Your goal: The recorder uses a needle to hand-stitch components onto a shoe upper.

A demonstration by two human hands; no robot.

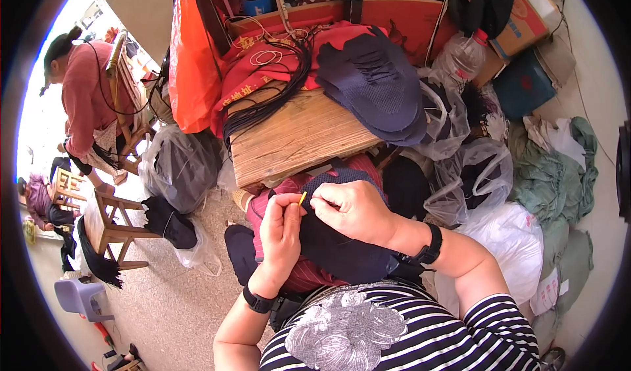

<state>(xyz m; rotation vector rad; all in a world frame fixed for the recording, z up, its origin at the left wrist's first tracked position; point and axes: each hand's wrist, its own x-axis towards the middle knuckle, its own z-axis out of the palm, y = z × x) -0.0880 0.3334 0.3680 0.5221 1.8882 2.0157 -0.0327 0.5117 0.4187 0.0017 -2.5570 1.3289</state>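
Observation:
Both hands meet above my lap, over a dark navy knitted shoe upper [345,177]. My left hand [281,230] is closed, its thumb and fingertips pinching a small thin yellow stick [303,198]. Close to its right side, my right hand [358,213] is closed in a pinch at the edge of the upper; whatever its fingertips hold is too small to make out. Past my hands, a wooden bench top [289,141] carries a stack of navy shoe uppers [374,85] and a bundle of long black laces [279,95].
An orange-red plastic bag [192,62] hangs left of the bench. Clear plastic bags [470,174] and green cloth [552,174] lie on the right. At left stand a wooden stool [108,223] and a grey plastic chair [79,297]; a person in pink [92,95] sits farther off.

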